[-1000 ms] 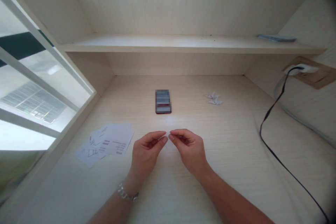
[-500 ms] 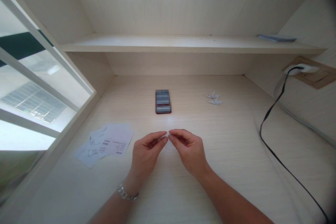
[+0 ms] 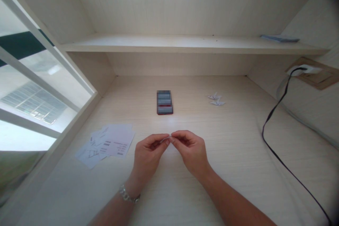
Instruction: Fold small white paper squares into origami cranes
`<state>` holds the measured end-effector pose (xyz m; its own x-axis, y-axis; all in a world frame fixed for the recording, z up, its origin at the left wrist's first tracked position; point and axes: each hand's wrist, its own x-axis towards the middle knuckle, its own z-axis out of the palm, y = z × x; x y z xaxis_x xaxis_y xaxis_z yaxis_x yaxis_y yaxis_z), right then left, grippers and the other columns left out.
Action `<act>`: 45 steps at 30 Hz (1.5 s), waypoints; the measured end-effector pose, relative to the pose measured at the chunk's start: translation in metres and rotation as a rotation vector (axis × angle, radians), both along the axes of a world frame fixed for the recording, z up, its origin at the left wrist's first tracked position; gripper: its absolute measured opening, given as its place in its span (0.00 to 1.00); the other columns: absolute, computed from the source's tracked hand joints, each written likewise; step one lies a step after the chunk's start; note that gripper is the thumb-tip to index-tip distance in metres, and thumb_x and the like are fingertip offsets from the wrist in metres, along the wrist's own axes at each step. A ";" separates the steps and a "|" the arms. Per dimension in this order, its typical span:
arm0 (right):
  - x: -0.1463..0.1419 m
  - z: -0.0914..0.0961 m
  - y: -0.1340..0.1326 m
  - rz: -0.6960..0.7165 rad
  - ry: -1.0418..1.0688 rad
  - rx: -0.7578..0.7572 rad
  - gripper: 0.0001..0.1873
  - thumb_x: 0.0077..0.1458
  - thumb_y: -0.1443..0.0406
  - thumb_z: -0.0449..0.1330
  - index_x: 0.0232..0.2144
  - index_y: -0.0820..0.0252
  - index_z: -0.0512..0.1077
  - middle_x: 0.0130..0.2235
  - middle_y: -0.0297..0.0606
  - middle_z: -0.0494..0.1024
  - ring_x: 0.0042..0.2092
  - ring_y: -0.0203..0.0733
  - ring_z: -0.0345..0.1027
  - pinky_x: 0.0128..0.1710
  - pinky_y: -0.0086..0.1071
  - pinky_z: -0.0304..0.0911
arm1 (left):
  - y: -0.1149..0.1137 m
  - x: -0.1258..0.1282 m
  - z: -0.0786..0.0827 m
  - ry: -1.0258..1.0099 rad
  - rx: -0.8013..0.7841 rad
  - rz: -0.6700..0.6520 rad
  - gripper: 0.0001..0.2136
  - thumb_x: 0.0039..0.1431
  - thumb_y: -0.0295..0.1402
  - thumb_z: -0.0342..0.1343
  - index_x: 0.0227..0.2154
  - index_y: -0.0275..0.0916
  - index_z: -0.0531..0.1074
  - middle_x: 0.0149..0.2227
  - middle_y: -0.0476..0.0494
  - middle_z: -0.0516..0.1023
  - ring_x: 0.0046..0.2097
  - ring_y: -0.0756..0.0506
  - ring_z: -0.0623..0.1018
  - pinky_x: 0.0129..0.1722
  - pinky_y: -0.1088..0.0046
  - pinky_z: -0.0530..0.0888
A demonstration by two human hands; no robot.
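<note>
A tiny piece of folded white paper [image 3: 169, 136] is pinched between my two hands, mostly hidden by the fingertips. My left hand [image 3: 150, 148] grips its left side with thumb and forefinger, and a pale edge shows between them. On the other side, my right hand [image 3: 189, 150] pinches it the same way. The fingertips of both hands nearly meet above the desk. Beyond them lies a dark phone-like rectangle [image 3: 164, 102], its face blurred out. Two small folded paper cranes [image 3: 217, 102] rest on the desk farther right.
Printed white paper sheets [image 3: 116, 139] overlap on the desk at left. A black cable [image 3: 275, 153] runs from the wall socket [image 3: 321, 74] down the right side. Above the desk's back is a shelf [image 3: 169, 40] bearing a flat bluish item [image 3: 280, 38].
The fingertips have shifted slightly around the paper, and my left forefinger has come a little nearer the right one. The other things on the desk stay in place.
</note>
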<state>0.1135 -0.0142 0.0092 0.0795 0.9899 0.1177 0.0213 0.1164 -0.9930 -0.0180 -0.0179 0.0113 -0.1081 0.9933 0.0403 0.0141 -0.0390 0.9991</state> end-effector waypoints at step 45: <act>0.002 -0.006 0.010 -0.066 0.268 -0.099 0.08 0.42 0.66 0.66 0.27 0.60 0.71 0.26 0.32 0.73 0.27 0.32 0.64 0.27 0.26 0.60 | 0.003 0.001 -0.003 -0.079 -0.271 -0.272 0.11 0.48 0.36 0.59 0.21 0.33 0.69 0.23 0.43 0.76 0.26 0.50 0.74 0.28 0.75 0.69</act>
